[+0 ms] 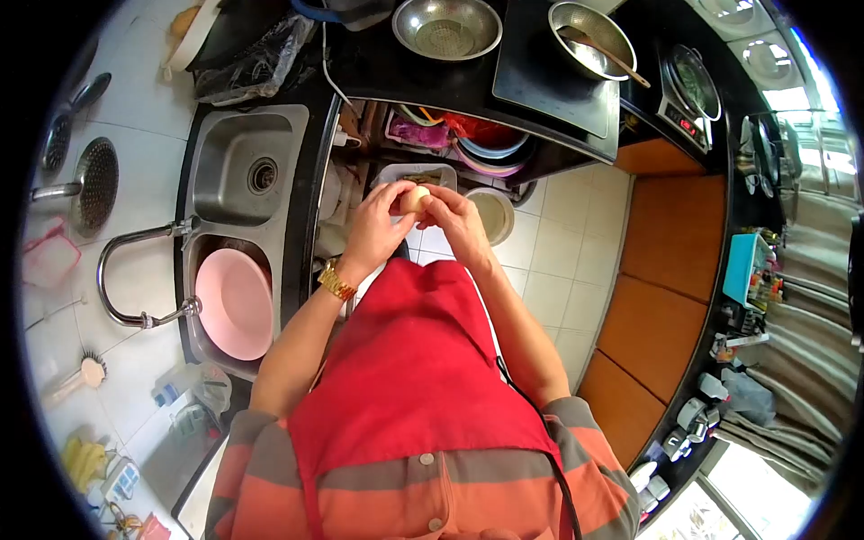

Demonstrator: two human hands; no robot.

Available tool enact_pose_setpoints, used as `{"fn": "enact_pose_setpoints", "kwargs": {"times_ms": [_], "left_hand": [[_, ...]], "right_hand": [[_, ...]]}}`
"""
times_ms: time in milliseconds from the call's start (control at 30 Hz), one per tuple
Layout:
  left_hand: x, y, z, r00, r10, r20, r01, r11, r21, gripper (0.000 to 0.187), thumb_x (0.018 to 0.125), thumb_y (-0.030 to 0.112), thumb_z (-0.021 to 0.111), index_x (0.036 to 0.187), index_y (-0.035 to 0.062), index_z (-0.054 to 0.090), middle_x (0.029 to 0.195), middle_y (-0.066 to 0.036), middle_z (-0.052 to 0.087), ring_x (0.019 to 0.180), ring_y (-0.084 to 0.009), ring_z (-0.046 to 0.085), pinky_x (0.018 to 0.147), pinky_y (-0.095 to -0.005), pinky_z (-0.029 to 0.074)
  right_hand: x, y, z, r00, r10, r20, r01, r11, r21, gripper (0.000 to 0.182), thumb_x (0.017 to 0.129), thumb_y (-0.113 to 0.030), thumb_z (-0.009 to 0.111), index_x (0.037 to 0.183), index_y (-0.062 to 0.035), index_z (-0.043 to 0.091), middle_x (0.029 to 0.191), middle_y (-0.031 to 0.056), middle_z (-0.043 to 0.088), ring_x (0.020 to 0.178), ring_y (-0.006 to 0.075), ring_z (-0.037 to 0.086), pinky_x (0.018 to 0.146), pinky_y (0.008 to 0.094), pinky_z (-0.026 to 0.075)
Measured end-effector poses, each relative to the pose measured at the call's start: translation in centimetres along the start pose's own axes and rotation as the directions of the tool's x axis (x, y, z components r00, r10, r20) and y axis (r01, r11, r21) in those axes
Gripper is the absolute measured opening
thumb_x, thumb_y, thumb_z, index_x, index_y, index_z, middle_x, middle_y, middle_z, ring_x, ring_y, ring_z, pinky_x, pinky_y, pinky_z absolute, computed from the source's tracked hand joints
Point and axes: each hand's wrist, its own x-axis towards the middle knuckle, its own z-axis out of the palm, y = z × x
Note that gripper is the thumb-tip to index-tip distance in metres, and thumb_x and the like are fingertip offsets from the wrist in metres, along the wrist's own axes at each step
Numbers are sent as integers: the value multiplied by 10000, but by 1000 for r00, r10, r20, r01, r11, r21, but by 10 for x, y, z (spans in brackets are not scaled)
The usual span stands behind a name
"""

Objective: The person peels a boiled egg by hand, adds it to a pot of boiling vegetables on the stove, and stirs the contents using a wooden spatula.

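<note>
A small, pale yellowish round item (415,200), perhaps a peeled piece of food, is held between both hands in front of the red apron (414,360). My left hand (373,227), with a gold watch at the wrist, has its fingers closed round the item's left side. From the right, my right hand (456,220) pinches the same item with thumb and fingers. Just beyond the hands is a light plastic container (441,173) with something brownish in it, partly hidden by the fingers. A round pale bin (493,216) stands to the right, below the hands.
At left, a steel sink (220,193) holds a pink basin (234,304) under a curved faucet (108,270). Ahead, a steel colander (447,29) and a pan with a wooden spatula (594,40) sit on the black counter (378,76). Brown cabinets (670,243) line the right.
</note>
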Motion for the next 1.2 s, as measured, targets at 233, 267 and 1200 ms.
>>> {"fn": "enact_pose_setpoints", "kwargs": {"times_ms": [233, 267, 1200], "left_hand": [[36, -9, 20, 989, -142, -36, 141, 990, -20, 371, 891, 107, 776, 1232, 16, 660, 1142, -165, 702, 968, -297, 724, 834, -373, 597], [38, -10, 21, 980, -197, -33, 194, 977, -86, 365, 894, 108, 779, 1229, 15, 665, 1132, -161, 708, 946, -281, 733, 820, -367, 601], [36, -13, 41, 908, -398, -134, 331, 875, -352, 334, 967, 63, 728, 1278, -10, 633, 1164, -87, 710, 1042, -148, 703, 880, -283, 577]], "right_hand": [[36, -12, -25, 996, 85, 24, -86, 996, 36, 388, 1066, -191, 577, 1314, 99, 647, 1051, 117, 746, 882, 154, 711, 796, 299, 604], [39, -14, -28, 994, 99, 47, -101, 994, 36, 378, 1071, -189, 563, 1305, 93, 657, 1043, 111, 747, 877, 152, 711, 795, 298, 604], [63, -15, -33, 996, 83, -17, -85, 988, -128, 211, 1057, -120, 599, 1094, 60, 703, 922, 114, 752, 782, 161, 739, 713, 285, 620]]}}
